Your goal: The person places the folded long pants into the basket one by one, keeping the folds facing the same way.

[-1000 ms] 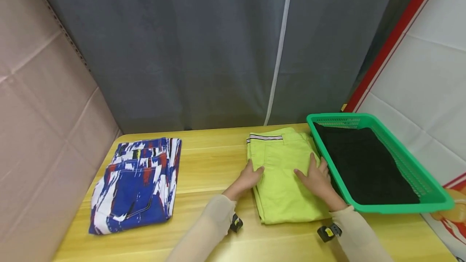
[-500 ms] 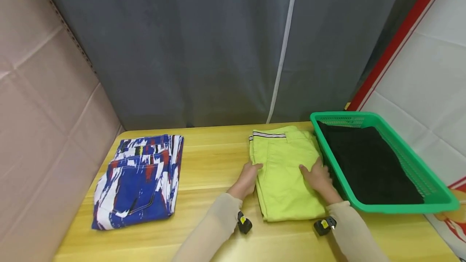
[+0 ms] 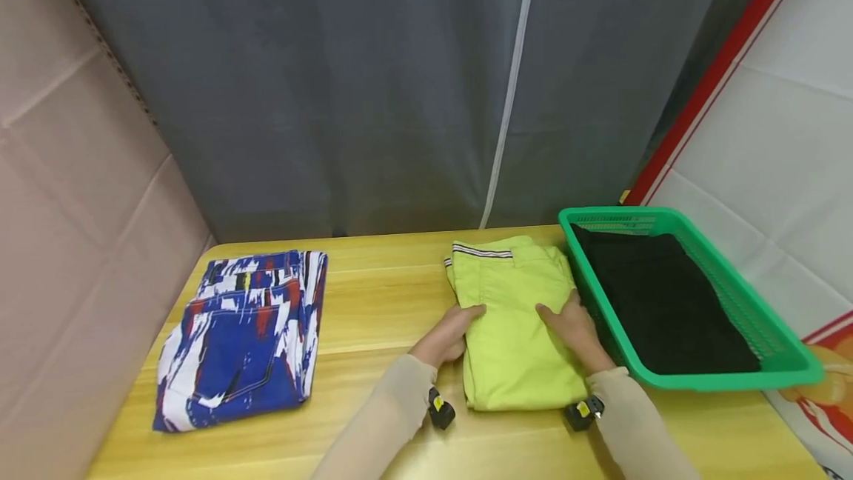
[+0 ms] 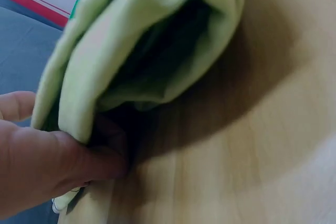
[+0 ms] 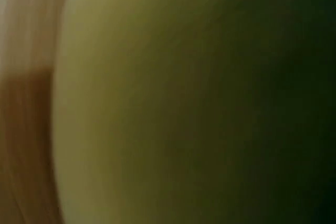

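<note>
Folded lime-green trousers (image 3: 509, 332) with a striped waistband trim lie right of the table's middle in the head view. My left hand (image 3: 448, 333) grips their left edge, thumb on top and fingers underneath. The left wrist view shows that hand (image 4: 58, 156) pinching the layered fabric (image 4: 100, 72), with a shadowed gap between cloth and table. On the opposite edge my right hand (image 3: 573, 326) holds the trousers, its thumb on top and its fingers mostly hidden. Blurred green cloth (image 5: 131, 103) fills most of the right wrist view.
A green plastic basket (image 3: 609, 317) with black folded cloth (image 3: 666, 302) inside stands close along the right side of the trousers. Folded blue, white and red patterned jeans (image 3: 240, 354) lie at the left of the wooden table (image 3: 373, 317). A grey curtain (image 3: 333, 95) hangs behind.
Both hands have closed on the side edges of the green trousers, the fingers going from resting on top to underneath. The trousers look slightly narrower and bulge between the hands.
</note>
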{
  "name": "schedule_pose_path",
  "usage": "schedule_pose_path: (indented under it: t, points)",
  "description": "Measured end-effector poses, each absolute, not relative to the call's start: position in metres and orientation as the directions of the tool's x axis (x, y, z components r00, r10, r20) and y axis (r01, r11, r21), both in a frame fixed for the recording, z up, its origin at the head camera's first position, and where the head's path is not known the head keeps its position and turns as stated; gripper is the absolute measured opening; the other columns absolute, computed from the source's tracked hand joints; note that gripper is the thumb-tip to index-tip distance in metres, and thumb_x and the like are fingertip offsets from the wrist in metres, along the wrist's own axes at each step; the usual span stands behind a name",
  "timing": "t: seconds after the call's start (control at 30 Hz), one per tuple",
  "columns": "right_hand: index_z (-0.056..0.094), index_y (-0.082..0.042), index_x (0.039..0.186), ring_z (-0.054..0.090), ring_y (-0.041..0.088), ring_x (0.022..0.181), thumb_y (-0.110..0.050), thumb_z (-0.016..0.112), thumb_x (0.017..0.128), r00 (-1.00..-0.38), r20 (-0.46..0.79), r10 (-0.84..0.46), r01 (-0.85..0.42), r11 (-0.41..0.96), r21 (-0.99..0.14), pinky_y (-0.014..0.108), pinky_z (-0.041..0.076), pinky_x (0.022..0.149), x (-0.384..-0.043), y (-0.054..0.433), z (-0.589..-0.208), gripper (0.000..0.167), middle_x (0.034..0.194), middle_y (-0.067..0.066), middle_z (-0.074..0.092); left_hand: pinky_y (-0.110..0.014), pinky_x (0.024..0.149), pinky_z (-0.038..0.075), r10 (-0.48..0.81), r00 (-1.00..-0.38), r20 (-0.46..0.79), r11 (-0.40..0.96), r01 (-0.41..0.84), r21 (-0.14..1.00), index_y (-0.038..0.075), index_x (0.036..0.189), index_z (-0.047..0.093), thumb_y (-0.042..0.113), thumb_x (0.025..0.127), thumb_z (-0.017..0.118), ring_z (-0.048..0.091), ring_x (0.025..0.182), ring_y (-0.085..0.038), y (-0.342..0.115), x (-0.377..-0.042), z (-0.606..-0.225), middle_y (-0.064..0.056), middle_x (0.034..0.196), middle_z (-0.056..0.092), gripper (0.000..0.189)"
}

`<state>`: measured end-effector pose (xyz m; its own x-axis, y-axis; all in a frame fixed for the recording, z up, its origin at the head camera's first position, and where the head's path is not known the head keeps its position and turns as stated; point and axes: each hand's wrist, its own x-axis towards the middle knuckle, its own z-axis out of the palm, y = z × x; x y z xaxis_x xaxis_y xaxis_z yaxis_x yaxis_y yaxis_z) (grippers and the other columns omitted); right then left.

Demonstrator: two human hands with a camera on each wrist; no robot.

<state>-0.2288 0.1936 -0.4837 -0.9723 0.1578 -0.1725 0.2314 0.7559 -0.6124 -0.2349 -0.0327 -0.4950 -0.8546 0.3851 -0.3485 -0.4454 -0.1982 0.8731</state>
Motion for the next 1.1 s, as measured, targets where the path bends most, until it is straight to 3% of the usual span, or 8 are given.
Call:
schedule_pose_path:
  t: [0.2,0.5,0.67,0.9,1.1]
  points:
    - [0.002,0.011,0.150,0.030,0.055,0.133,-0.037,0.054,0.094,-0.966,-0.208,0.152,0.255,0.671,-0.696,0.062,0.032,0.108,-0.225,0.183,-0.480,0.090,0.148,0.041,0.023,-0.038,0.103,0.047,0.418,-0.825,-0.379,-0.131,-0.468,0.874,-0.001,0.138,0.039,0.025,0.100,0.047,0.059,0.114,-0.023,-0.031,-0.229,-0.491,-0.014,0.127,0.057,0.047]
    - [0.024,0.010,0.146,0.046,0.049,0.122,-0.017,0.055,0.089,-0.983,-0.104,0.149,0.177,0.660,-0.730,0.058,0.040,0.101,-0.225,0.179,-0.477,0.071,0.137,0.038,0.042,-0.038,0.099,0.049,0.401,-0.822,-0.404,-0.128,-0.487,0.864,0.003,0.140,0.032,0.024,0.102,0.044,0.061,0.110,-0.022,-0.029,-0.221,-0.491,-0.012,0.122,0.057,0.046]
    - [0.030,0.008,0.146,0.052,0.046,0.111,-0.015,0.054,0.086,-0.985,-0.055,0.166,0.152,0.662,-0.734,0.054,0.045,0.092,-0.226,0.178,-0.474,0.068,0.131,0.037,0.049,-0.037,0.096,0.050,0.391,-0.827,-0.405,-0.145,-0.490,0.860,0.003,0.141,0.031,0.024,0.103,0.043,0.061,0.108,-0.022,-0.029,-0.218,-0.486,-0.012,0.121,0.057,0.045]
    - [0.033,0.007,0.145,0.055,0.042,0.107,-0.013,0.055,0.086,-0.988,-0.049,0.146,0.133,0.647,-0.751,0.051,0.046,0.091,-0.221,0.174,-0.465,0.066,0.129,0.035,0.052,-0.039,0.100,0.046,0.353,-0.841,-0.410,-0.158,-0.486,0.860,0.003,0.151,0.012,0.022,0.102,0.045,0.055,0.116,-0.025,-0.034,-0.208,-0.472,-0.014,0.130,0.050,0.062]
    - [0.031,0.003,0.148,0.056,0.036,0.103,-0.013,0.056,0.087,-0.992,-0.052,0.113,0.112,0.623,-0.774,0.046,0.047,0.087,-0.220,0.169,-0.455,0.068,0.129,0.030,0.055,-0.040,0.105,0.043,0.333,-0.860,-0.388,-0.163,-0.457,0.874,0.004,0.151,0.014,0.022,0.102,0.044,0.053,0.120,-0.026,-0.040,-0.201,-0.460,-0.014,0.133,0.049,0.060]
